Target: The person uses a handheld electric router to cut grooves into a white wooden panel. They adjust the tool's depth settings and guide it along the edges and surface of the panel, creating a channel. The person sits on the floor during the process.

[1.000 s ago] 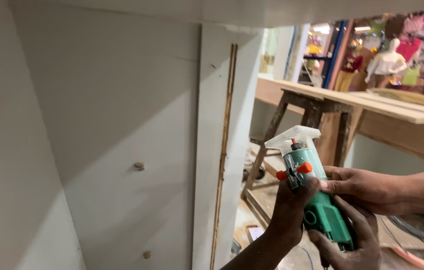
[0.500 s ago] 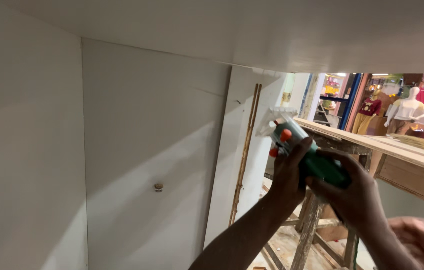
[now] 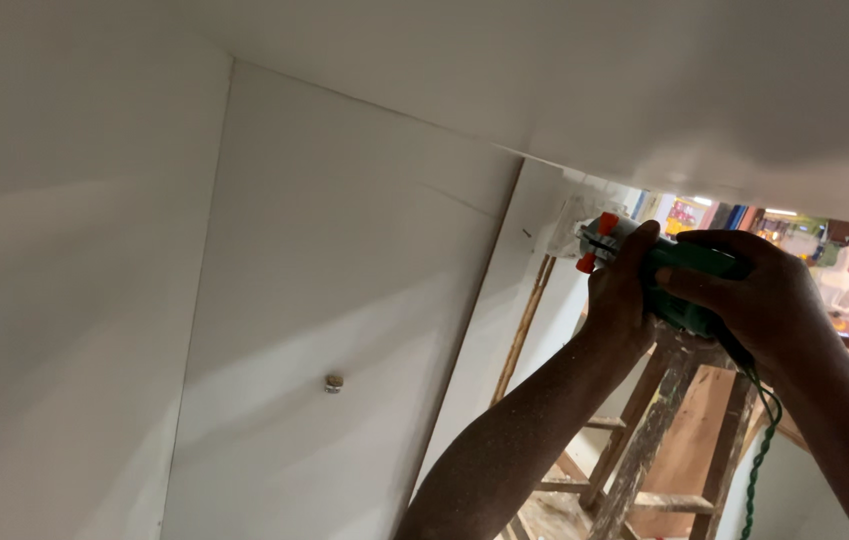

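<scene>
Both my hands grip a green power tool [image 3: 689, 285] with orange knobs and a clear base, held up high against the top of a narrow white upright panel [image 3: 504, 300], just under the white overhead board [image 3: 564, 90]. My left hand [image 3: 616, 290] wraps the tool's front near the orange knobs. My right hand [image 3: 759, 300] closes over the green body from behind. A coiled green cord [image 3: 759, 450] hangs down from the tool. The cutting end is hidden between the tool and the panel.
A white cabinet back panel [image 3: 324, 300] with a small metal pin [image 3: 333, 382] fills the left. A paint-stained wooden trestle [image 3: 644, 450] stands below my arms. A shop area with a white mannequin [image 3: 839, 285] shows at the far right.
Both hands have raised the tool higher, up to the top of the narrow panel beneath the overhead board. My view has tilted upward with it.
</scene>
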